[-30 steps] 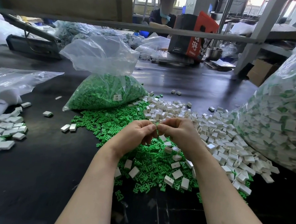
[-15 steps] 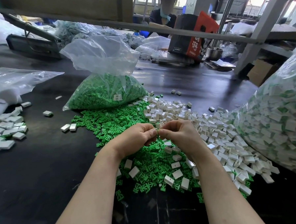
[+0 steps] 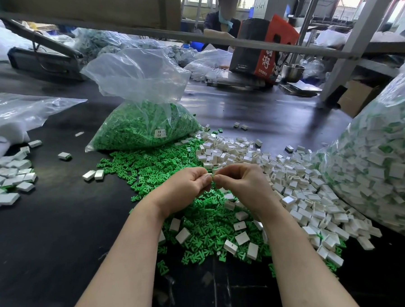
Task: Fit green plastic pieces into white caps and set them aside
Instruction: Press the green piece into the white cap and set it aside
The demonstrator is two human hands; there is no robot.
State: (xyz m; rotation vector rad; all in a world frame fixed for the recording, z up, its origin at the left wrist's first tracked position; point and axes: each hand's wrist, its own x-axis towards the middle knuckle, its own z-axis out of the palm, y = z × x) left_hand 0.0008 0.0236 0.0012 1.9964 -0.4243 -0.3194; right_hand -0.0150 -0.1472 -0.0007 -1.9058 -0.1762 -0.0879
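My left hand (image 3: 185,187) and my right hand (image 3: 240,181) meet fingertip to fingertip above the middle of the table, and both pinch one small white cap (image 3: 209,174) between them. Most of the cap is hidden by my fingers, and I cannot see a green piece in it. Under my hands lies a spread of loose green plastic pieces (image 3: 153,169). A heap of loose white caps (image 3: 296,181) stretches to the right of it, with some caps scattered over the green pieces. A group of white caps (image 3: 5,183) lies apart at the left edge.
A clear bag of green pieces (image 3: 146,124) stands behind the green spread. A big clear bag of white-and-green parts (image 3: 383,167) fills the right side. An almost empty clear bag (image 3: 23,113) lies at left. A person sits behind a metal rail across the black table (image 3: 52,227).
My two hands stay together over the same spot. The fingertips have shifted slightly on the small cap, which now shows a little more between them.
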